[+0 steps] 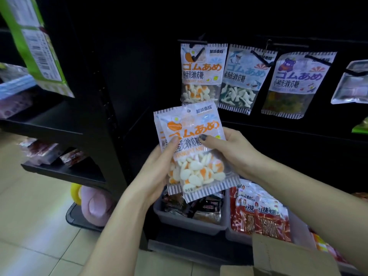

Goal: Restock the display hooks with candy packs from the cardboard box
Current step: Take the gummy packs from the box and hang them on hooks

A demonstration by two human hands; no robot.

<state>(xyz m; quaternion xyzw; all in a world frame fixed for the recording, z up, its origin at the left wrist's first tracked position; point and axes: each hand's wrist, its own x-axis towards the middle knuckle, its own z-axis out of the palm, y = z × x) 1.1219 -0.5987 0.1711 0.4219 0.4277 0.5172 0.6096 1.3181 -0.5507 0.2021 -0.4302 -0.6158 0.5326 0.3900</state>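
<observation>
I stand in front of the black display wall, and I judge that the restocking is somewhere in the middle. On the far wall some packs already hang: one egg-shaped candy pack [202,72] on the left hook [192,42], a shark-shaped pack [242,80] to its right, and a bear-shaped pack [294,84] further right. On the egg hook I can see only one pack, so it has place for more. The cardboard box [282,255] is near me, at the bottom right; only its flaps are visible, so I cannot tell how many packs remain inside.

In my hands I hold a small stack of egg candy packs [191,148], at least two, one behind the other, just below the hanging egg pack. They are not yet on any hook.

My left hand [159,166] grips the stack from the left side, with the thumb pressed on the front of the pack and the other fingers hidden behind. My right hand [229,150] grips it from the right side, thumb also on the front. Both forearms reach forward and upward from the near edge, and the packs stand almost upright, tilted a little to the left.

I think the next step is to separate one pack and bring its top hole to the left hook.
</observation>
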